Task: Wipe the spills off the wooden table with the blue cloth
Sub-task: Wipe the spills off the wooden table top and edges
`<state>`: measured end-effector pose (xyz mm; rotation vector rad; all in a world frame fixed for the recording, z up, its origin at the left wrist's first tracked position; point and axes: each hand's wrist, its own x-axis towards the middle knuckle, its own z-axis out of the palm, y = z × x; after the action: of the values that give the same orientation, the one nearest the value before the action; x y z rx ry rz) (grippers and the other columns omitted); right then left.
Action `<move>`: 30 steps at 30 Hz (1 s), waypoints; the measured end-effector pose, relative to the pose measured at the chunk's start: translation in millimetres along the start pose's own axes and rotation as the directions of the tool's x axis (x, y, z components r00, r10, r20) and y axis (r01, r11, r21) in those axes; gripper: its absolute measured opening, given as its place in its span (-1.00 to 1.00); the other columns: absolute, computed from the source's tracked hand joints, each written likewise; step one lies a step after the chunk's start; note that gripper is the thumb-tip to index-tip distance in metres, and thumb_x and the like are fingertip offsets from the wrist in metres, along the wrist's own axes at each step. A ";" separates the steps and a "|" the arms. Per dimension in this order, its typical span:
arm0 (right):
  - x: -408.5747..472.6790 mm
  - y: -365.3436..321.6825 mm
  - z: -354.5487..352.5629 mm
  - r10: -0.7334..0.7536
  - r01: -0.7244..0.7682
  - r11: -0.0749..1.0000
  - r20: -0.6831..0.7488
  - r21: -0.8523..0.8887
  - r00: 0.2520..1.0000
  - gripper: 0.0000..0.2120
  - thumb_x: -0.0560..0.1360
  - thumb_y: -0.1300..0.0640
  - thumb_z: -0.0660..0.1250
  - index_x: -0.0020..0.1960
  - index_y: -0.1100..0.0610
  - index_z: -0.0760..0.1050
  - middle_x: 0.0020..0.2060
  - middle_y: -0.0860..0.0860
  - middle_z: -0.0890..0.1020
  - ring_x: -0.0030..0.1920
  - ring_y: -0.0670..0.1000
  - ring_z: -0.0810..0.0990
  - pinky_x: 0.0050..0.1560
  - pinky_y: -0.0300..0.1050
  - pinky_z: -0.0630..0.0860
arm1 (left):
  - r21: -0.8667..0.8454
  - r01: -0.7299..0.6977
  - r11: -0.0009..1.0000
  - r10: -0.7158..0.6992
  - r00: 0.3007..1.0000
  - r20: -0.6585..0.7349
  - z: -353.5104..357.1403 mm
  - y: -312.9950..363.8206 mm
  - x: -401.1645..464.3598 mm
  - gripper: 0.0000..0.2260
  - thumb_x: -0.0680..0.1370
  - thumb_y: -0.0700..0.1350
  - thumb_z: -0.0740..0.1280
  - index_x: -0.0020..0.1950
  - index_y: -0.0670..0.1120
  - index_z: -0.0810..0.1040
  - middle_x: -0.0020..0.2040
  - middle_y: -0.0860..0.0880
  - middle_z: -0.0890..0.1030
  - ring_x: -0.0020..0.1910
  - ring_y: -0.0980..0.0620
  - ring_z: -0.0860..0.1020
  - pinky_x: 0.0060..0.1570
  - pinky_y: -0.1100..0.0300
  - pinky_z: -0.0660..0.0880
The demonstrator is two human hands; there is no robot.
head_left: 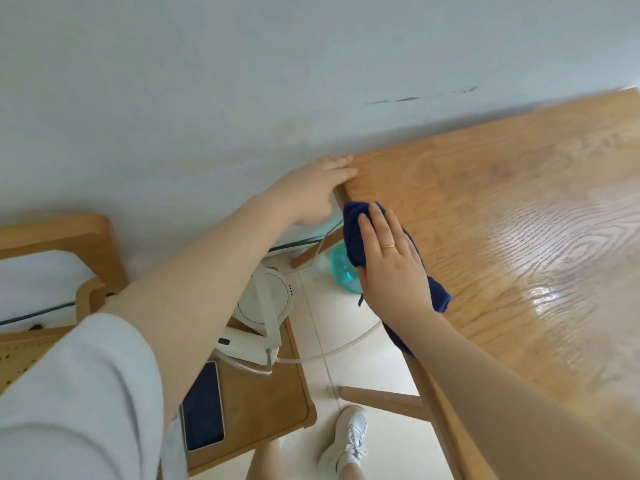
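Fingers [379,233] flat on blue cloth [356,233], teal bottle [343,271] contents unclear

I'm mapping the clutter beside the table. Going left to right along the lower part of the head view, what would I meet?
Grey sleeve → dark phone on the small wooden stool → white shoe on the floor → wooden table.
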<state>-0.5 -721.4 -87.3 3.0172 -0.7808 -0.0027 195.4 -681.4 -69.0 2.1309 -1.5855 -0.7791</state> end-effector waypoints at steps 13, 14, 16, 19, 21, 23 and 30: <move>-54.7 15.1 -9.7 -0.061 0.055 0.996 0.080 0.070 0.995 -0.27 0.37 0.20 0.38 0.46 0.16 0.15 0.47 0.09 0.18 0.45 0.09 0.15 0.35 -0.07 0.15 | 0.023 0.042 0.999 -0.040 0.994 -0.098 10.1 7.5 0.4 -0.37 0.49 -0.40 0.10 0.53 -0.06 0.08 0.56 0.02 0.01 0.53 0.03 -0.01 0.49 0.08 0.02; -65.7 16.4 -9.6 -0.064 0.060 0.997 0.078 0.053 0.995 -0.27 0.36 0.20 0.39 0.46 0.16 0.16 0.46 0.09 0.20 0.45 0.08 0.15 0.35 -0.08 0.16 | 0.018 0.051 0.999 -0.049 0.994 -0.097 9.6 9.8 1.4 -0.37 0.49 -0.39 0.10 0.53 -0.07 0.08 0.56 0.01 0.00 0.53 0.02 -0.01 0.49 0.07 0.02; -67.3 14.6 -7.6 -0.051 0.049 0.999 0.087 0.021 0.995 -0.26 0.34 0.21 0.40 0.45 0.17 0.18 0.45 0.11 0.23 0.44 0.10 0.17 0.35 -0.07 0.17 | 0.027 0.083 0.996 -0.080 0.994 -0.079 8.9 15.9 1.4 -0.39 0.50 -0.37 0.10 0.53 -0.08 0.05 0.56 -0.01 -0.03 0.53 0.00 -0.03 0.49 0.06 0.00; -36.0 9.6 -7.0 -0.066 0.064 0.998 0.088 0.023 0.994 -0.25 0.35 0.23 0.38 0.47 0.16 0.14 0.47 0.12 0.20 0.45 0.13 0.17 0.36 -0.09 0.12 | 0.120 0.094 0.988 -0.085 0.993 -0.082 11.4 22.5 -1.5 -0.38 0.52 -0.32 0.13 0.54 -0.10 -0.02 0.56 -0.05 -0.08 0.53 -0.03 -0.07 0.49 0.03 -0.03; -16.9 7.5 -8.7 -0.052 0.047 0.997 0.097 0.057 0.994 -0.26 0.38 0.23 0.34 0.48 0.15 0.10 0.48 0.10 0.15 0.47 0.12 0.13 0.38 -0.09 0.08 | 0.132 0.057 0.990 -0.039 0.989 -0.142 14.8 27.6 -9.2 -0.37 0.51 -0.32 0.17 0.54 -0.07 0.03 0.56 -0.06 -0.05 0.53 -0.04 -0.05 0.49 0.01 -0.02; -22.9 7.3 -9.6 -0.020 0.013 0.997 0.086 0.080 0.996 -0.26 0.40 0.23 0.34 0.49 0.15 0.08 0.49 0.09 0.13 0.48 0.10 0.11 0.39 -0.07 0.10 | 0.061 -0.002 0.998 0.013 0.983 -0.186 18.3 33.2 -21.7 -0.39 0.49 -0.37 0.16 0.52 -0.07 0.13 0.55 -0.06 0.03 0.53 -0.04 0.00 0.49 0.03 0.00; -175.2 24.8 -4.4 0.021 -0.027 0.998 0.102 0.054 0.995 -0.17 0.27 0.30 0.46 0.45 0.18 0.16 0.46 0.10 0.21 0.43 0.07 0.18 0.29 -0.08 0.28 | 0.132 -0.160 0.978 0.167 0.985 -0.042 74.5 73.0 -66.0 -0.41 0.51 -0.32 0.16 0.52 -0.05 0.12 0.55 -0.02 0.07 0.52 0.01 0.04 0.45 0.12 0.01</move>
<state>-165.7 -658.0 -83.1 3.0807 -0.8386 -0.1376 79.9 -637.8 -70.0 2.0554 -1.7996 -0.5765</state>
